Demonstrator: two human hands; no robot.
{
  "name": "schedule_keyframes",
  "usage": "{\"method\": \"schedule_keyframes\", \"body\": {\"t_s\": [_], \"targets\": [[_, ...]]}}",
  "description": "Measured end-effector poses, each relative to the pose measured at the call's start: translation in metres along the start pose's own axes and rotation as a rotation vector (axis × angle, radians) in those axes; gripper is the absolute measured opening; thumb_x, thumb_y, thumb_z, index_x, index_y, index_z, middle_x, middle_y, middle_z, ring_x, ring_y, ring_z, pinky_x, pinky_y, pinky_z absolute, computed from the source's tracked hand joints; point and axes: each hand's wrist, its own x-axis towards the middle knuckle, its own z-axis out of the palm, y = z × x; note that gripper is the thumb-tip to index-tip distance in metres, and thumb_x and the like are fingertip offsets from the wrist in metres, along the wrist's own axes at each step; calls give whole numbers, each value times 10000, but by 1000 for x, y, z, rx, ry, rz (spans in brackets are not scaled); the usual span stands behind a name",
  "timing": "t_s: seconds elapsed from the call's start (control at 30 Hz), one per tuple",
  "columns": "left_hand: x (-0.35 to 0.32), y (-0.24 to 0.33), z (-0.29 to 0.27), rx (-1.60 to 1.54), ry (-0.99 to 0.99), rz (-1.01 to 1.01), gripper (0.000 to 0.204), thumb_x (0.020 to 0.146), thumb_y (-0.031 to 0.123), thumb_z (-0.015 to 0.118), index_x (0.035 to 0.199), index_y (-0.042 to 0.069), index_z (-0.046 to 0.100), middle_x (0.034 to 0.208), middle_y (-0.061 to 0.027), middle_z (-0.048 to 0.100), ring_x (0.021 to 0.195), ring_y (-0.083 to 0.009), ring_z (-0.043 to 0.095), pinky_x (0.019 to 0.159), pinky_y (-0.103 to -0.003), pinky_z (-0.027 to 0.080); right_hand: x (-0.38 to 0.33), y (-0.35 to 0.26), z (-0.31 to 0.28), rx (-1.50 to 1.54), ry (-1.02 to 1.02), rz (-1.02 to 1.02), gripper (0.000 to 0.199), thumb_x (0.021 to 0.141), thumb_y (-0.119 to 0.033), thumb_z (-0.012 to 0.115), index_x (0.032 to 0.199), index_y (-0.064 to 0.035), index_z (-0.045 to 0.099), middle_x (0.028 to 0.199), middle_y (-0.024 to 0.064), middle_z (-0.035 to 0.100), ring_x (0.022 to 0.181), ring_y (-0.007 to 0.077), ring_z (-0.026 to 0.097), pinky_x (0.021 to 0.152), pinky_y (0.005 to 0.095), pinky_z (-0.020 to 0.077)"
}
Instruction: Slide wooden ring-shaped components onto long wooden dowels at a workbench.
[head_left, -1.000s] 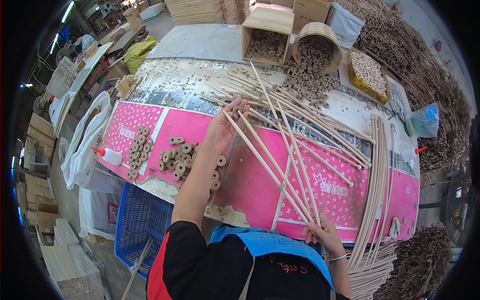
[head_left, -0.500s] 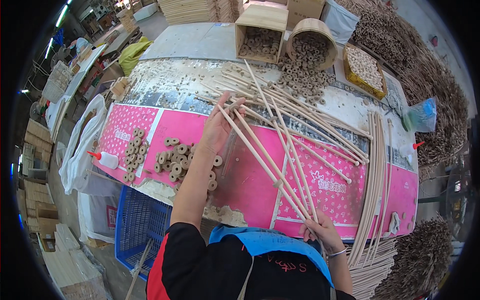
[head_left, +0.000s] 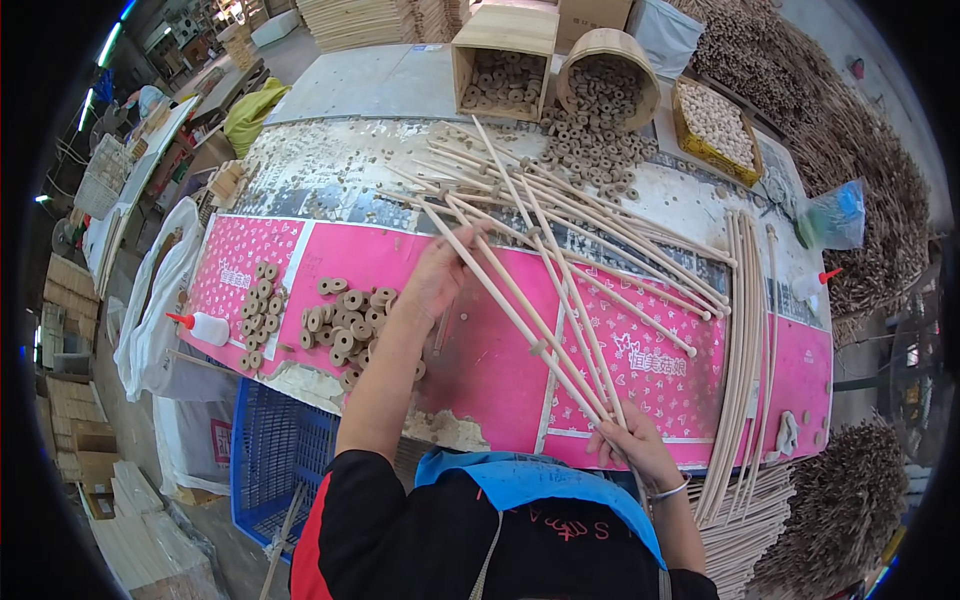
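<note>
My left hand (head_left: 440, 278) is closed around the upper part of several pale wooden sticks (head_left: 502, 296), its fingers bent over them. Lower down and to the right, my right hand (head_left: 635, 447) grips the near ends of these sticks, which fan apart toward the far side. A small brown ring (head_left: 539, 348) is threaded on one stick between my hands. Beside my left forearm lies a pile of brown wooden rings (head_left: 345, 325). Beyond the held sticks, more sticks with ball ends (head_left: 690, 351) and rings lie crosswise on the table.
Bare sticks (head_left: 738, 340) lie bundled at the right. A wooden box (head_left: 505, 35) and a tipped wooden tub (head_left: 640, 100) hold rings at the back, near a yellow basket (head_left: 722, 166) of small balls. A red-tipped white bottle (head_left: 208, 329) and a blue crate (head_left: 285, 425) are at the left.
My left hand's fingers, stretched out before, have curled in around the sticks, and the hand sits slightly lower. My right hand keeps its grip. The whole view has shifted a little.
</note>
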Motion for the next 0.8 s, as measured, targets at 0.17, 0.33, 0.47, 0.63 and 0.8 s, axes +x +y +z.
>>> {"method": "schedule_keyframes", "body": {"t_s": [0.17, 0.33, 0.47, 0.63, 0.8], "targets": [[-35, -50, 39, -64, -110, -230, 419, 1011, 296, 609, 1369, 78, 600, 985, 66, 674, 797, -30, 560, 655, -185, 438, 20, -14, 12, -8, 13, -11, 294, 1041, -211, 543, 1234, 8, 502, 820, 110, 708, 568, 120, 661, 445, 173, 434], [-19, -18, 29, -36, 148, -86, 485, 1072, 358, 442, 1528, 204, 387, 1166, -42, 636, 840, -104, 611, 682, -245, 504, 7, -17, 6, 5, -36, -3, 281, 1031, -208, 554, 1213, 2, 512, 798, 117, 699, 551, 124, 655, 437, 182, 444], [22, 9, -22, -156, 69, 103, 561, 1078, 292, 444, 1590, 199, 234, 1354, -64, 581, 927, -161, 635, 756, -255, 529, -12, 1, -1, 16, -195, 151, 299, 1021, -228, 579, 1209, -1, 531, 813, 109, 705, 583, 106, 655, 458, 179, 424], [26, 28, -9, -168, 24, 216, 516, 1084, 357, 433, 1558, 192, 313, 1325, -63, 629, 923, -109, 632, 762, -256, 466, -19, 2, 7, 91, -232, 219, 312, 996, -219, 622, 1207, -5, 539, 811, 90, 695, 584, 72, 615, 473, 176, 446], [31, 28, -5, -110, -9, 215, 549, 1094, 331, 375, 1597, 179, 214, 1342, -107, 608, 898, -121, 601, 785, -250, 471, -18, -2, 12, 78, -237, 229, 334, 1010, -227, 604, 1247, -3, 530, 813, 88, 689, 584, 76, 613, 478, 177, 441]]}}
